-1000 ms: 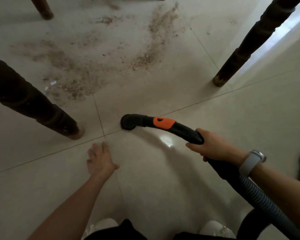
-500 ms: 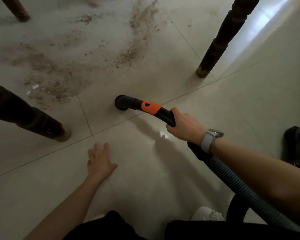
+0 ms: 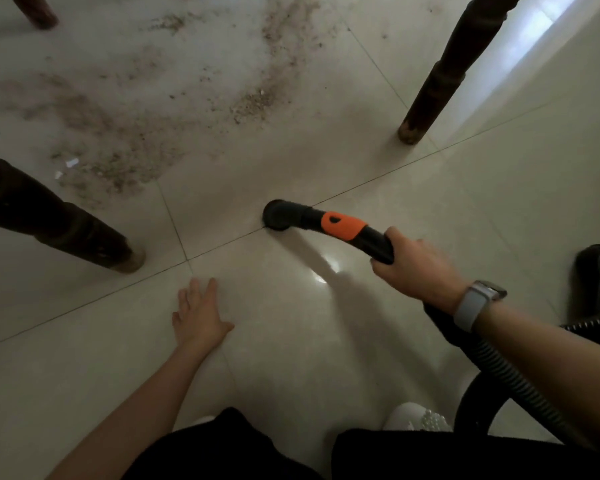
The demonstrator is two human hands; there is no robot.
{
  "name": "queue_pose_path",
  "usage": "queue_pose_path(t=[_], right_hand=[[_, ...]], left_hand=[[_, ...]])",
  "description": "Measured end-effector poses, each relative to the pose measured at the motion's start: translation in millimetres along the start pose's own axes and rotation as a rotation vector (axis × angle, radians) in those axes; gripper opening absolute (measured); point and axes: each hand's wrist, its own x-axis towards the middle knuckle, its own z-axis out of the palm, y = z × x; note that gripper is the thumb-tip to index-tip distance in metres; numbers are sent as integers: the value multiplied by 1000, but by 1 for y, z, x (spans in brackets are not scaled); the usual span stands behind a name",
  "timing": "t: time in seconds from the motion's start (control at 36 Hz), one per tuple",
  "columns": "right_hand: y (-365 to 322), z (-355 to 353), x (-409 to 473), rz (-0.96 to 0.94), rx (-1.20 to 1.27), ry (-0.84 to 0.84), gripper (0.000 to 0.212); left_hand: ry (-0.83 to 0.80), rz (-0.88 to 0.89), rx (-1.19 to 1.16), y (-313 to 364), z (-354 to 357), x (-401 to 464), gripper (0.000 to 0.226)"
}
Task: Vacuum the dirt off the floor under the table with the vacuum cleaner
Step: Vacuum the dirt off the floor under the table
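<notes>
The pale tiled floor [image 3: 465,209] carries scattered dirt [image 3: 125,161] between dark counter legs [image 3: 444,74]. The vacuum hose [image 3: 329,225] rests its nozzle on clean tile, short of the dirt, the right hand's [image 3: 413,268] grip wrapped around it. The left hand [image 3: 198,315] lies flat, fingers spread, holding nothing.

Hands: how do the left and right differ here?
The left hand lies open, flat on the floor tiles, holding nothing; the right hand is closed around the vacuum hose handle. The right wrist wears a watch; the left is bare. Both reach forward toward the dirt.
</notes>
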Motion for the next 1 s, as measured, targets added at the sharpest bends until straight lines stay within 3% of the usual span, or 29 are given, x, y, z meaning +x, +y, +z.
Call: queue_pose_path(t=[0.08, 0.22, 0.33, 0.42, 0.61, 0.78, 0.92, 1.0], right_hand=[[-9, 1, -6, -22, -24, 8, 18], [-30, 16, -19, -215, -55, -160, 21], [-37, 16, -8, -191, -5, -114, 22], [-50, 15, 1, -199, 22, -117, 23], [-87, 39, -11, -437, -104, -238, 23], [-80, 31, 0, -341, -42, -124, 21], [-55, 17, -8, -311, -86, -322, 16], [-39, 2, -8, -282, -142, -336, 17]], left_hand=[[-5, 15, -11, -2, 1, 1, 95], [63, 50, -75, -8, 2, -3, 81], [151, -16, -111, -24, 10, -14, 74], [99, -85, -74, -44, 13, -20, 75], [123, -137, -138, -70, 13, -25, 68], [140, -90, -153, -71, 16, -26, 65], [150, -45, -153, -65, 13, -21, 64], [137, -35, -153, -59, 13, -21, 62]])
